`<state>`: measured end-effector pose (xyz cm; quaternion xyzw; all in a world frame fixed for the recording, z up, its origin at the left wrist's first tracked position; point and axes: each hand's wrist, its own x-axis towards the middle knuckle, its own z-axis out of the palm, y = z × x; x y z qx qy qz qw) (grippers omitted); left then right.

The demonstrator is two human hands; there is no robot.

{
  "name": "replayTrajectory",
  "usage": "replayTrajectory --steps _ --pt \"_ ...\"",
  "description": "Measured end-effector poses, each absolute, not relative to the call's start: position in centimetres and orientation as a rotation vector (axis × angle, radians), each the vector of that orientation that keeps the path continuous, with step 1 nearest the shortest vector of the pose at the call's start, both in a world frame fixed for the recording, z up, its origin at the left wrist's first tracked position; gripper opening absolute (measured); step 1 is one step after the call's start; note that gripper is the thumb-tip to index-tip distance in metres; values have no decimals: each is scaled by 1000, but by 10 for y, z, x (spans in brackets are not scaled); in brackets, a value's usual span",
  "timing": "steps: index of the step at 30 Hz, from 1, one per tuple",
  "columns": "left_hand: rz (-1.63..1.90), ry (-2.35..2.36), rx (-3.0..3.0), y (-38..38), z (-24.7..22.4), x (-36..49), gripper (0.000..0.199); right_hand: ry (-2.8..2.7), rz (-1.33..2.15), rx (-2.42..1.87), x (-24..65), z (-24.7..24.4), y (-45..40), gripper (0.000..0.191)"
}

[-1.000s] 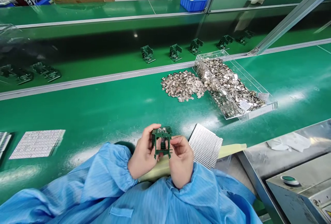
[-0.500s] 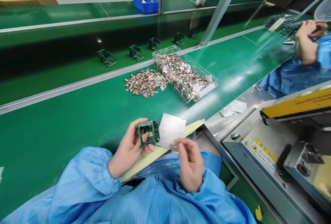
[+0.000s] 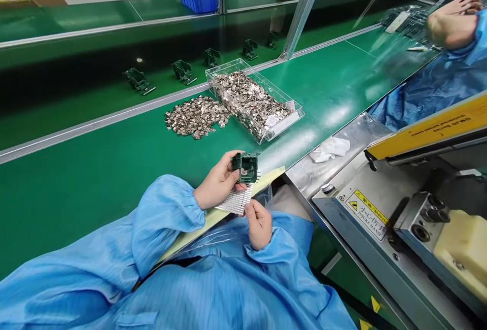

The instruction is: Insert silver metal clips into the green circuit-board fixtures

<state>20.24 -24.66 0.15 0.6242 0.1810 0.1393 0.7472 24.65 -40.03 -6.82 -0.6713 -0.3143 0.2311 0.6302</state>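
My left hand [image 3: 218,183] grips a dark green plastic frame [image 3: 249,167] with an open, box-like middle. Just under it lies a silvery ribbed sheet [image 3: 235,201], partly covered by that hand, on a pale yellow strip [image 3: 274,173] along the table edge. My right hand [image 3: 259,224] is closed at the sheet's lower right corner, fingertips pinched together; whatever is between them is too small to make out. Farther off, a heap of small metal parts [image 3: 196,117] lies beside a clear tray [image 3: 283,128] full of similar parts.
Several green frames [image 3: 137,81] stand along the back. A blue bin [image 3: 198,0] sits on the rear shelf. At right are a machine with a yellow bar [image 3: 437,129], a white cloth [image 3: 330,149] and another person's hands [image 3: 452,23].
The green frame, in my left hand, has moved right and away from me, now over the sheet's upper part. My right hand's fingers have drawn together. The camera view has shifted.
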Motion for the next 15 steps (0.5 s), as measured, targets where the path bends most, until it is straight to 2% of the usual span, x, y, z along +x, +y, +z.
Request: replayTrajectory --steps 10,15 --pt "307 375 1407 -244 -3 199 48 -834 303 -1517 245 -87 -397 35" --pt "317 362 1415 -244 -4 199 46 -878 239 -1543 243 -82 -398 40"
